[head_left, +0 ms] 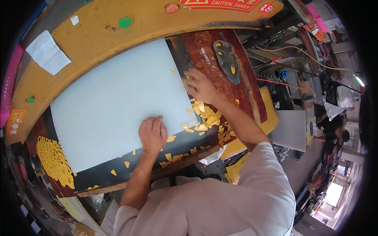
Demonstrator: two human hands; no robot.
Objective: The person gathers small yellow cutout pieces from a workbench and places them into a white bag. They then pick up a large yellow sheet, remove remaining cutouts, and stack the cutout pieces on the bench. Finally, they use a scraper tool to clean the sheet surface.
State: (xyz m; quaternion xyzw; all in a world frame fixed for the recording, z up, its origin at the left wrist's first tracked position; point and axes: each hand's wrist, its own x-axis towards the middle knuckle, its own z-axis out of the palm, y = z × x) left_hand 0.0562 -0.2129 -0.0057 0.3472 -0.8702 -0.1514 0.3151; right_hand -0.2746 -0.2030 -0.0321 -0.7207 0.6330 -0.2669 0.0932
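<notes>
A large white board (pixel 118 98) lies on a dark mat (pixel 102 175) under the machine. My left hand (pixel 152 133) rests on the board near its front edge, fingers stretched out, with nothing seen in it. At the board's right edge is my right hand (pixel 200 87), slightly blurred, its fingers apart beside a small yellow piece. Loose yellow cut pieces (pixel 210 118) are heaped below the right hand, at the board's front right corner. A dark, long mould-like plate (pixel 226 61) with yellow in its openings lies farther right. Stacked yellow cut-out sheets (pixel 55 161) sit at the left.
A yellow machine beam (pixel 90 39) with a green button (pixel 125 22) and a red button (pixel 172 8) curves across the far side. Paper (pixel 48 52) hangs on it. The wooden table edge (pixel 189 157) runs close before me. Another person (pixel 332 129) is far right.
</notes>
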